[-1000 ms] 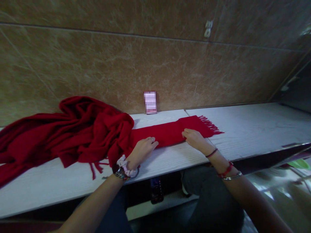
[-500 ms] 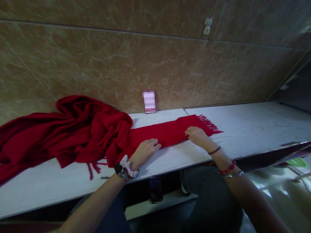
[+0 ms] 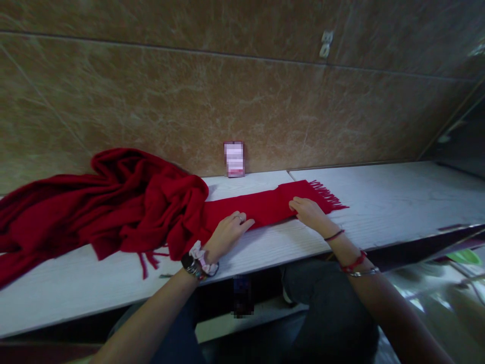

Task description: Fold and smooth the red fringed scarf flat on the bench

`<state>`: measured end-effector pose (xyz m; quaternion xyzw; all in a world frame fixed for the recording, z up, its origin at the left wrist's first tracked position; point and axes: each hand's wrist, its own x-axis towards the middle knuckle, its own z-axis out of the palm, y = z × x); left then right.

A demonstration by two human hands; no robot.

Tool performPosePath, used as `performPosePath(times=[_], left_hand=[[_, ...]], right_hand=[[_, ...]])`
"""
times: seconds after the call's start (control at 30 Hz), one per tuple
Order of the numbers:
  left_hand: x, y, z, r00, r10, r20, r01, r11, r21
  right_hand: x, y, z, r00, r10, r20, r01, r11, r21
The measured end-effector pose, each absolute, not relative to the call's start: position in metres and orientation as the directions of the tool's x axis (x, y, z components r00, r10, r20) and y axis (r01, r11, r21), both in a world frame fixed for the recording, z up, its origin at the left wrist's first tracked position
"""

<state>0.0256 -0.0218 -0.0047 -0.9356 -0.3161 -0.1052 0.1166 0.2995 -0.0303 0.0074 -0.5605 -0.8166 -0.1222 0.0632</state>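
A red scarf (image 3: 265, 205) lies along the white ledge. Its right part is folded into a flat, narrow strip that ends in fringe, while the left part is heaped in loose folds. My left hand (image 3: 228, 233) rests on the near edge of the strip beside the heap, its fingers bent over the cloth and the thumb held apart. Closer to the fringe, my right hand (image 3: 308, 213) pinches the strip's near edge between thumb and fingers. The fingertips of both hands are partly hidden.
A phone (image 3: 235, 159) with a lit, blurred screen leans against the brown marbled wall (image 3: 151, 101) behind the white ledge (image 3: 379, 202). A small white fitting (image 3: 326, 44) is on the wall. Below the ledge are my legs (image 3: 326, 298). A green bowl (image 3: 465, 256) shows at right.
My left hand has shifted slightly right and up, and its thumb now stands away from the fingers. The right hand stays at the scarf's edge. The scarf looks nearly the same.
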Motion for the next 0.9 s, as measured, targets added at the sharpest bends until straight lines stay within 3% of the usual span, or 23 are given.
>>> performPosePath(times=[0.17, 0.27, 0.5, 0.63, 0.73, 0.9], left_hand=[[0.025, -0.020, -0.007, 0.816, 0.539, 0.209, 0.565, -0.819, -0.096], [0.026, -0.019, -0.012, 0.814, 0.529, 0.240, 0.555, -0.830, -0.052], [0.024, -0.018, -0.019, 0.840, 0.459, 0.290, 0.473, -0.881, 0.023], [0.022, -0.015, -0.018, 0.826, 0.445, 0.347, 0.459, -0.887, 0.045], [0.021, -0.014, -0.015, 0.861, 0.435, 0.264, 0.433, -0.899, 0.070], [0.018, -0.016, -0.011, 0.909, 0.403, 0.107, 0.381, -0.907, 0.182]], right_hand=[[0.306, -0.030, 0.005, -0.440, 0.885, 0.153, 0.896, 0.444, 0.006], [0.302, -0.033, 0.006, -0.495, 0.851, 0.179, 0.858, 0.511, -0.055], [0.272, -0.034, 0.009, -0.584, 0.804, 0.109, 0.811, 0.581, 0.061], [0.273, -0.034, 0.012, -0.552, 0.800, 0.235, 0.833, 0.544, 0.105], [0.276, -0.035, 0.012, -0.535, 0.801, 0.269, 0.843, 0.526, 0.109], [0.275, -0.038, 0.010, -0.572, 0.815, 0.087, 0.820, 0.571, 0.037]])
